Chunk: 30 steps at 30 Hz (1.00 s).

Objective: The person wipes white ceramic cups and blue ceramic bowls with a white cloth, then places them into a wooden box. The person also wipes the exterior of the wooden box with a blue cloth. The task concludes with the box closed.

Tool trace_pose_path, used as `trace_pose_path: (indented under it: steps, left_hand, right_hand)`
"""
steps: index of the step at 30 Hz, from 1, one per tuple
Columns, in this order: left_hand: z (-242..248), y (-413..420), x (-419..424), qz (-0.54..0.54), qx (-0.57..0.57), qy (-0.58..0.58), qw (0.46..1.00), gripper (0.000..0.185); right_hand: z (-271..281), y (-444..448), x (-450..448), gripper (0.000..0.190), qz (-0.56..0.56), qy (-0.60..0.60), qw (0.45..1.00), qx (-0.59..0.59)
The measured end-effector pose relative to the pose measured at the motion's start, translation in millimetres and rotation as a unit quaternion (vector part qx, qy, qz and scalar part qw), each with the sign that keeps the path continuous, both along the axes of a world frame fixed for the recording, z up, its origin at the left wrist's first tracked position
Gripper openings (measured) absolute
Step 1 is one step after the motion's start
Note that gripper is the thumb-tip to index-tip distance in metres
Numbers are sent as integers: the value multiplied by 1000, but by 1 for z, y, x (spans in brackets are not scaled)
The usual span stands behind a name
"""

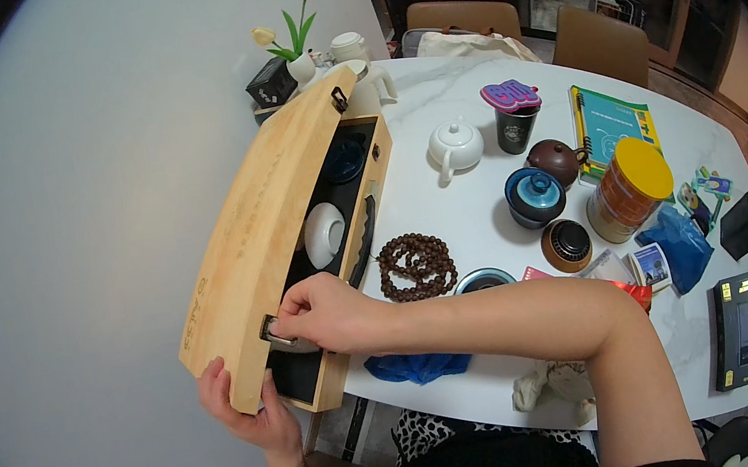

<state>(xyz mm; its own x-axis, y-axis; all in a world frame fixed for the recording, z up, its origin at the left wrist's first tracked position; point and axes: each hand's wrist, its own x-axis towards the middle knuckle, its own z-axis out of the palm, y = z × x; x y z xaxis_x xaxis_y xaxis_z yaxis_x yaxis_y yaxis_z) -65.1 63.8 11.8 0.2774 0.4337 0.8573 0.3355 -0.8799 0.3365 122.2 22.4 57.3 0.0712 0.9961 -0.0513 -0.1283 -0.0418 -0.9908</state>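
A long wooden case lies at the table's left edge, its lid partly raised. My left hand grips the near end of the lid, thumb on one side and fingers on the other. With its fingertips, my right hand holds the metal latch at the lid's near front corner. A second latch hangs at the far corner. In the black-lined inside sit a white cup and a dark blue round piece. A pale thing under my right hand is mostly hidden. The case has a black carrying handle.
Beside the case lie a brown bead string and a blue plastic bag. Farther right stand a white teapot, a brown teapot, a blue lidded bowl and a yellow-lidded canister. A white wall adjoins the left.
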Motion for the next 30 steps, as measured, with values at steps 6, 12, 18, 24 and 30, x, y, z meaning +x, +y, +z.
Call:
trace_pose_path:
  steps: [6, 12, 18, 24, 30]
  left_hand:
    - [-6, -8, -5, 13, -8, 51, 999, 53]
    - [-9, -17, -4, 24, -1, 130, 991, 53]
    - [-22, -24, -10, 17, -68, 127, 989, 55]
    - [-15, -29, -2, 2, -39, 207, 978, 60]
    - [-24, -27, 3, 38, 22, 240, 970, 55]
  right_hand:
    - [1, -6, 8, 24, 8, 40, 993, -112]
    - [5, -9, 18, 20, 21, 16, 983, -182]
    - [-16, -10, 15, 17, 9, -25, 980, -196]
    - [-38, -12, 12, 26, -15, -93, 976, -195]
    - [-43, -16, 13, 30, 18, -128, 980, -151]
